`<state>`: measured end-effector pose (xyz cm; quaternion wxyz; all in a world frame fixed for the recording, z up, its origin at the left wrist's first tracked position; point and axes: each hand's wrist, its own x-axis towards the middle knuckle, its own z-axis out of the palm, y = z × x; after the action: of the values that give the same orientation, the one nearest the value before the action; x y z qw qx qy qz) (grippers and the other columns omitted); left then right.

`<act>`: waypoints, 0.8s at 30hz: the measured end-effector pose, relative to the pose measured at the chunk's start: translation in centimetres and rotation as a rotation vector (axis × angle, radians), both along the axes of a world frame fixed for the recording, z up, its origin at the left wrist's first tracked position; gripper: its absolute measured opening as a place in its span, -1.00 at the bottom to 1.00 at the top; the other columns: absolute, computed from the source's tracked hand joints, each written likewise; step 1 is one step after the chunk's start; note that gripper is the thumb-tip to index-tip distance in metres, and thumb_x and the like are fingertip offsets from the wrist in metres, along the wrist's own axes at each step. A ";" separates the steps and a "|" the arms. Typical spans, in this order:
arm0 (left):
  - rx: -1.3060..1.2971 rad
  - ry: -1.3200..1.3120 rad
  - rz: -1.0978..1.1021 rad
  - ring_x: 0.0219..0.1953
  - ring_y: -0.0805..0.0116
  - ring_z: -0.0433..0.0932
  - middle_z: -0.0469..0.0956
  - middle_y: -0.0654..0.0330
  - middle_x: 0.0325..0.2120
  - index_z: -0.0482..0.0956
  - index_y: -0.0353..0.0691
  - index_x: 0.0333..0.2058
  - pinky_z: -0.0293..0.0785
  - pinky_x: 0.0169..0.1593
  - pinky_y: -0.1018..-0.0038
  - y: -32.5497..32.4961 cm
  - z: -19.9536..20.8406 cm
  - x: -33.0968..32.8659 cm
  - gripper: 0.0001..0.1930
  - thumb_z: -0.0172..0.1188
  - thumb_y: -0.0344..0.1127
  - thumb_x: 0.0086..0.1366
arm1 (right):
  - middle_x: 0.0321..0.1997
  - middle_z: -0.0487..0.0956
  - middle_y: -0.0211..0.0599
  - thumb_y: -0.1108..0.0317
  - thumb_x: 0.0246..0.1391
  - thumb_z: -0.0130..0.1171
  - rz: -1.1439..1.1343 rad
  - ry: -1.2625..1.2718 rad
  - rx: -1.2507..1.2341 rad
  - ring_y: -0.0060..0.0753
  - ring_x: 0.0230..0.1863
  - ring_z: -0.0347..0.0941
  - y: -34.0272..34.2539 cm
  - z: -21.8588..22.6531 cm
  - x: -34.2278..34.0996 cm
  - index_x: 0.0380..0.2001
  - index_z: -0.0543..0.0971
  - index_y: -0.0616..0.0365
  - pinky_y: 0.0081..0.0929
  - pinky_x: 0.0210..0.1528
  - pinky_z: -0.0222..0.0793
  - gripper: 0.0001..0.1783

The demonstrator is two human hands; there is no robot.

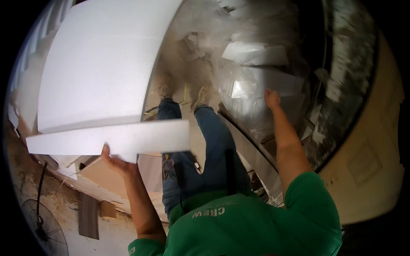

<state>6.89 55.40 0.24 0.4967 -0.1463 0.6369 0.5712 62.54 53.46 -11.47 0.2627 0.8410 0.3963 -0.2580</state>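
Observation:
My left hand (pixel 116 162) grips the lower edge of a long white foam strip (pixel 106 137), thumb on the near face. The strip lies level across the front of a large white foam sheet (pixel 102 59). On the other side, my right hand (pixel 272 99) is held out with its fingers curled, above or against a clear plastic bag (pixel 252 113). Whatever those fingers hold, if anything, is hidden. White foam pieces (pixel 256 53) show in and on the bag.
My shoes stand on a dusty floor (pixel 179 64) between the sheet and the bag. A dark-edged board (pixel 252 149) runs beside my leg. Brown panels (pixel 104 177) and a fan (pixel 42 230) are at lower left. A peeling, whitish surface (pixel 348 72) rises at right.

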 end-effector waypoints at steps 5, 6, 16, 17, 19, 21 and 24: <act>-0.141 0.038 -0.027 -0.12 0.16 0.39 0.38 0.09 -0.16 0.30 -0.29 -0.06 0.35 -0.06 0.27 -4.5 -5.2 2.7 -0.44 0.11 -0.07 0.00 | -0.22 0.53 -0.14 0.41 0.01 -0.05 0.368 -0.043 -0.049 -0.06 -0.18 0.44 3.2 -11.3 4.5 -0.29 0.58 0.06 -0.29 -0.09 0.35 -0.77; -0.172 0.038 -0.042 -0.13 0.18 0.39 0.38 0.09 -0.17 0.31 -0.28 -0.07 0.35 -0.07 0.28 -5.1 -6.0 3.6 -0.45 0.10 -0.07 0.01 | -0.21 0.53 -0.14 0.44 -0.02 -0.05 0.469 -0.008 -0.062 -0.08 -0.16 0.43 3.4 -14.9 6.6 -0.28 0.57 0.08 -0.29 -0.08 0.35 -0.75; -0.330 0.186 -0.091 -0.09 0.26 0.35 0.32 0.11 -0.16 0.29 -0.28 -0.05 0.33 -0.10 0.36 -7.8 -10.3 8.6 -0.39 0.11 0.01 -0.01 | -0.10 0.41 -0.20 0.46 -0.14 0.07 0.770 0.074 -0.042 -0.14 0.00 0.25 0.9 -22.0 7.6 -0.10 0.39 0.10 -0.23 0.02 0.23 -0.58; -0.340 0.197 -0.088 -0.08 0.26 0.34 0.31 0.10 -0.15 0.28 -0.28 -0.05 0.33 -0.09 0.36 -7.4 -10.3 9.1 -0.39 0.10 0.02 0.00 | -0.11 0.41 -0.18 0.47 -0.16 0.08 0.766 0.095 -0.083 -0.15 -0.01 0.25 0.9 -21.5 7.2 -0.10 0.39 0.11 -0.24 0.03 0.21 -0.57; -0.358 0.212 -0.079 -0.10 0.21 0.36 0.33 0.08 -0.15 0.27 -0.30 -0.03 0.36 -0.11 0.34 -7.1 -10.2 9.9 -0.38 0.10 0.02 0.01 | -0.12 0.41 -0.16 0.50 -0.19 0.08 0.779 0.151 -0.191 -0.14 -0.01 0.26 0.4 -20.3 6.9 -0.12 0.40 0.12 -0.25 0.03 0.21 -0.56; -0.345 0.224 -0.096 -0.08 0.17 0.36 0.33 0.05 -0.13 0.25 -0.30 -0.01 0.38 -0.11 0.31 -7.1 -10.0 9.9 -0.34 0.11 0.04 0.00 | -0.10 0.40 -0.13 0.53 -0.22 0.08 0.815 0.223 -0.326 -0.12 -0.02 0.27 0.2 -19.2 6.7 -0.13 0.40 0.14 -0.26 0.01 0.25 -0.56; -0.333 0.236 -0.103 -0.10 0.17 0.37 0.33 0.05 -0.13 0.25 -0.29 -0.01 0.38 -0.11 0.31 -6.7 -9.0 10.0 -0.35 0.11 0.04 0.01 | -0.08 0.42 -0.11 0.55 -0.23 0.08 0.805 0.342 -0.557 -0.08 -0.04 0.33 -2.1 -18.8 8.8 -0.16 0.43 0.13 -0.28 -0.01 0.31 -0.57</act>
<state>16.85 48.74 -8.72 0.4162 -0.1256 0.7828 0.4453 71.30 51.33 -30.31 0.4863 0.4661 0.6421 -0.3660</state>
